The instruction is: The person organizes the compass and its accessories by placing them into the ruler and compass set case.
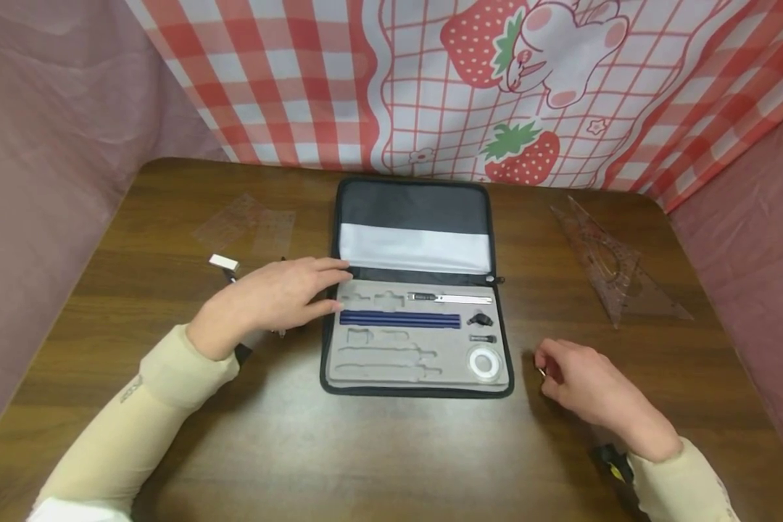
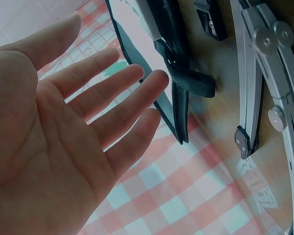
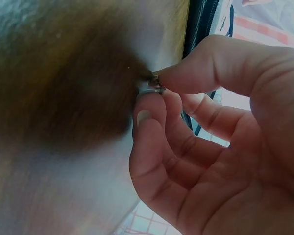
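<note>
Small metal piece (image 3: 151,86), mostly hidden by the fingertips that pinch it, looks to me the likeliest thing to go astray. So little of it shows that I cannot say what it is, and a grip on something so slight could easily slip: if the thumb rolled, the piece might drop to the bench (image 1: 417,457) beside the unfolded zip case (image 1: 417,392) and skitter away. Trouble could come on the case's left too, where a careless sweep of the sleeve (image 1: 185,366) might knock the silver compass (image 2: 277,88) lying on that side, or a push of the fingers might shift the case itself. As for where things stand, the piece is right of the case, near its front corner and clear of its rim, held between the thumb and fingers of the right hand (image 1: 583,377). The left hand (image 1: 274,290) is across at the case's left edge, well apart from the piece, its fingers stretched out and holding nothing; the fingertips reach the border, though whether they touch it I cannot tell. So the two hands are apart, with the case between them, and only one has hold of anything.
</note>
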Motion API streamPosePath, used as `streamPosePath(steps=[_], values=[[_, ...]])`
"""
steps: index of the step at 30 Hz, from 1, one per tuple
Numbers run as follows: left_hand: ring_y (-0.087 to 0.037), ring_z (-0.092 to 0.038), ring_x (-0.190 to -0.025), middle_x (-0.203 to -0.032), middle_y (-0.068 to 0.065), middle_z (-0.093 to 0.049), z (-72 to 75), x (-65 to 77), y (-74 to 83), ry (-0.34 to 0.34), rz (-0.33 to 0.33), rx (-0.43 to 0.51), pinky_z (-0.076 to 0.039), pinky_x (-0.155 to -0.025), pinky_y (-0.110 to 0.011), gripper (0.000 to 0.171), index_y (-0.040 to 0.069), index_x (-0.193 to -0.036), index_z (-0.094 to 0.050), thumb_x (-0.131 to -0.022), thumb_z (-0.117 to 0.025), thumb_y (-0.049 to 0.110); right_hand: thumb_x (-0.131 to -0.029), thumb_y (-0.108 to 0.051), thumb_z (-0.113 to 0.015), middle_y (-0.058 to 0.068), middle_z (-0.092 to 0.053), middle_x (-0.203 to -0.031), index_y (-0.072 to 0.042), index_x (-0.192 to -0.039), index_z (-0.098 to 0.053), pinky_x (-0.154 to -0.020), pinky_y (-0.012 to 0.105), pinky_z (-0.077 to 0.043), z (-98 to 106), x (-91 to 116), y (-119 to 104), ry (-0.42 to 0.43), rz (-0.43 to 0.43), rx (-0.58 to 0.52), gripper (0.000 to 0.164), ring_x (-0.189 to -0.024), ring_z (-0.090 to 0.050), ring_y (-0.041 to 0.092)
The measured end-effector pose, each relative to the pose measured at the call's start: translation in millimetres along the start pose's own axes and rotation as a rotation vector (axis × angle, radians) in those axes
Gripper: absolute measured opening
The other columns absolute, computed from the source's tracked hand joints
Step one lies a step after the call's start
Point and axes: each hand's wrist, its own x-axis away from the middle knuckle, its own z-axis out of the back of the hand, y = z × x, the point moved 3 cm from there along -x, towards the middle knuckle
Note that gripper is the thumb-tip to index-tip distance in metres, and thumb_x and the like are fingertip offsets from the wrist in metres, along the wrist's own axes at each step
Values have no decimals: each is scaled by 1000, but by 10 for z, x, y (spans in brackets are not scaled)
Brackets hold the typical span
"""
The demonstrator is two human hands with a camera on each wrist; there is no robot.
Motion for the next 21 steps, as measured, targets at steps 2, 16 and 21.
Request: streamPosePath(steps=[2,16,21], values=[[-20,-40,-125,-144,-3,-37,2,0,1,2,-1,1,-37,-96,-42,56,15,-136,-47,-90,-51,47,-67,-8,-64,-8,-43,-69,-17,-85,-51,-52,30,-35,0,2,10,4,-4,-5,24,-60,-41,9],[-19,-45,-119,-135,-3,-48,26,5,-22,-4,29,9,-39,-95,-41,57,15,-133,-50,-86,-58,46,-73,-6,-64,-10,-56,-86,-19,-89,-63,-60,25,-45,326,-341,-25,148,191,-138,21,-72,-50,6],[-17,-47,-117,-133,-2,-50,18,-2,-24,3,25,18,-40,-93,-39,52,17,-132,-51,-85,-63,36,-79,-11,-66,-8,-60,-98,-16,-91,-68,-64,28,-46,327,-783,-328,157,267,-252,13,-79,-53,8]])
